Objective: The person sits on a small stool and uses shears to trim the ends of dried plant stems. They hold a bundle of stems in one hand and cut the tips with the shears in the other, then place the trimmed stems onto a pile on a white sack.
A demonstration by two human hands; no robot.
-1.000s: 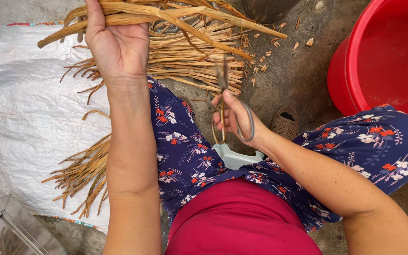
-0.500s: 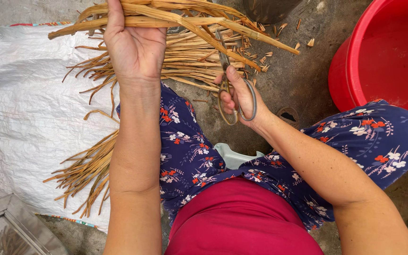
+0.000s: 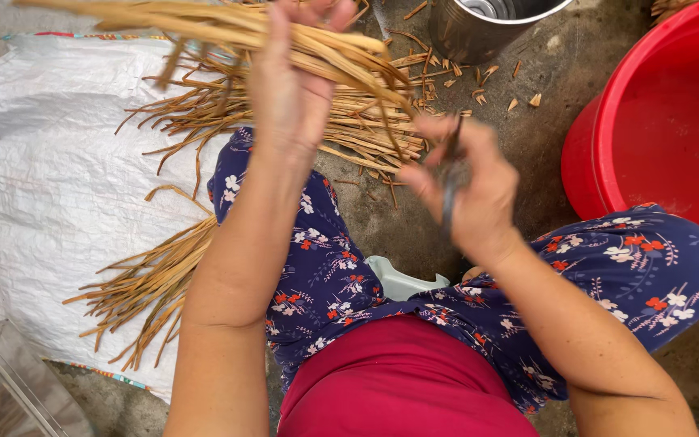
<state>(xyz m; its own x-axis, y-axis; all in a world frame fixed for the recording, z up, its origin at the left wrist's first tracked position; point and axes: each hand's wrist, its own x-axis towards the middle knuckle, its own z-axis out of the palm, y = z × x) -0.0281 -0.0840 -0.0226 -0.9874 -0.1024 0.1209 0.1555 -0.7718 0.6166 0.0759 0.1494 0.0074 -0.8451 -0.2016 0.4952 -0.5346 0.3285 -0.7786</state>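
My left hand (image 3: pixel 294 89) grips a bundle of long tan dried strips (image 3: pixel 204 28), held up across the top of the view. My right hand (image 3: pixel 469 190) holds a pair of scissors (image 3: pixel 449 174), blurred, with the blades up at the right end of the held bundle. Below the hands are my knees in blue flowered trousers (image 3: pixel 317 259). More dried strips lie in a heap (image 3: pixel 349 121) on the ground beyond my knees.
A white woven sack (image 3: pixel 58 186) is spread on the ground at left, with another bunch of strips (image 3: pixel 147 283) on it. A red plastic tub (image 3: pixel 657 121) stands at right, a metal pot (image 3: pixel 487 24) at the top. Cut bits (image 3: pixel 519 101) litter the concrete.
My left hand has brought the bundle to the right and closer. My right hand with the scissors has risen from near my knee to the bundle's end.
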